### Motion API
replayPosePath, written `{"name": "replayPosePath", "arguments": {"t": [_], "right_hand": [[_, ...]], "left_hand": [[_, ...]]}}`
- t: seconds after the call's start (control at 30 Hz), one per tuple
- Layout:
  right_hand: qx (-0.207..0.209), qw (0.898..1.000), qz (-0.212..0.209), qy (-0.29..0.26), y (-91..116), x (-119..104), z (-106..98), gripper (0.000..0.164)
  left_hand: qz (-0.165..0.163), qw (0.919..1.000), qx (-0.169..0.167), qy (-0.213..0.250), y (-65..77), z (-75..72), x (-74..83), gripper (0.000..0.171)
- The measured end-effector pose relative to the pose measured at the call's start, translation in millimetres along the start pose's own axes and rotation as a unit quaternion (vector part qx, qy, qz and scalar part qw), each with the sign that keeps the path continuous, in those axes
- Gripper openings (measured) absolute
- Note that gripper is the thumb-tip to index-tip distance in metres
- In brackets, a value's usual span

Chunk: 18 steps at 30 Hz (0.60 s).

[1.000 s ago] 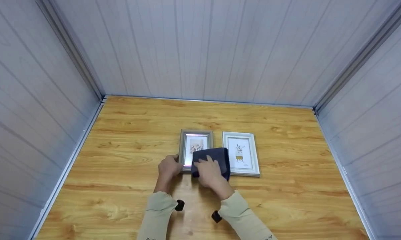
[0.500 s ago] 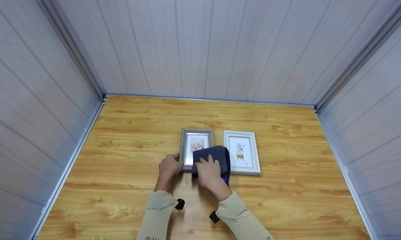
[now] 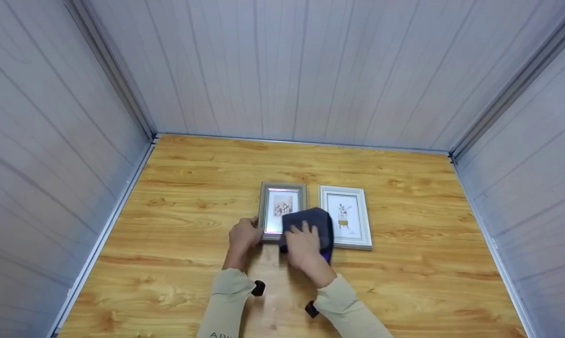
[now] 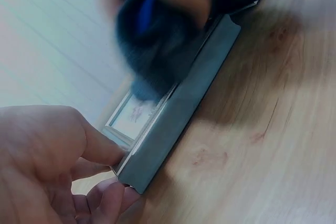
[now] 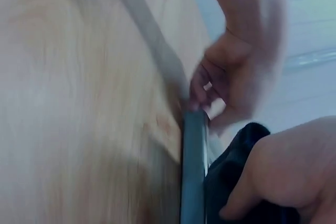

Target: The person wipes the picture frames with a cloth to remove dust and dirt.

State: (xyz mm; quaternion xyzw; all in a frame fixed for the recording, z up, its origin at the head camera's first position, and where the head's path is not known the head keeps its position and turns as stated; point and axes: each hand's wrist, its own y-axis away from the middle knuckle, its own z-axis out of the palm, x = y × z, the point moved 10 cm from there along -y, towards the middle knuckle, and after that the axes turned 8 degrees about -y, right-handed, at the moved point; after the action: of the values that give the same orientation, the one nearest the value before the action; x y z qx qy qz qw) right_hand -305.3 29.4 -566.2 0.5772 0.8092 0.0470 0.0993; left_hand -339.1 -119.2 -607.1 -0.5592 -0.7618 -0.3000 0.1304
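In the head view, a grey-brown picture frame [image 3: 263, 206] with a floral print lies face up on the wooden surface. My left hand [image 3: 245, 233] pinches its near left corner; the left wrist view shows the thumb [image 4: 102, 148] on top and curled fingers below. A dark navy folded cloth [image 3: 310, 217] covers the frame's lower right part and overlaps a white picture frame [image 3: 368, 225] beside it. Over the cloth lies my right hand [image 3: 305, 246], fingers spread on top; its thumb [image 5: 241, 198] bends down against the cloth in the right wrist view. The cloth's underside is hidden.
Panelled walls [image 3: 282, 70] enclose the wood-grain surface [image 3: 179, 197] at the back and both sides. A black wrist-worn piece [image 3: 259, 288] sits at the left cuff, and another black piece [image 3: 312, 309] at the right one.
The whole head view has shifted slightly. Relative to the grey-brown frame, my right hand and the cloth have slid a little to the right. My left hand keeps its grip on the corner.
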Motion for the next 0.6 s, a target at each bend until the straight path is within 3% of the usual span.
{"name": "replayPosePath", "arguments": {"t": [0.1,0.2,0.47,0.6], "right_hand": [[0.0,1.0,0.012,0.006,2.0,9.7,-1.2,0.053],[-0.001,1.0,0.014,-0.003,-8.4,12.6,-1.0,0.054],[0.012,0.999,0.038,-0.006,-79.4,43.4,-11.6,0.067],[-0.001,0.999,0.054,-0.002,-104.7,48.8,-17.9,0.067]], "left_hand": [[-0.006,1.0,-0.001,0.002,-0.2,-2.1,-2.8,0.049],[-0.016,0.9999,0.0,0.005,-1.0,-4.9,-5.9,0.049],[-0.011,0.9999,-0.004,-0.007,-2.4,-3.7,-0.4,0.049],[-0.009,0.9998,-0.01,-0.015,-2.4,-2.7,2.3,0.048]]}}
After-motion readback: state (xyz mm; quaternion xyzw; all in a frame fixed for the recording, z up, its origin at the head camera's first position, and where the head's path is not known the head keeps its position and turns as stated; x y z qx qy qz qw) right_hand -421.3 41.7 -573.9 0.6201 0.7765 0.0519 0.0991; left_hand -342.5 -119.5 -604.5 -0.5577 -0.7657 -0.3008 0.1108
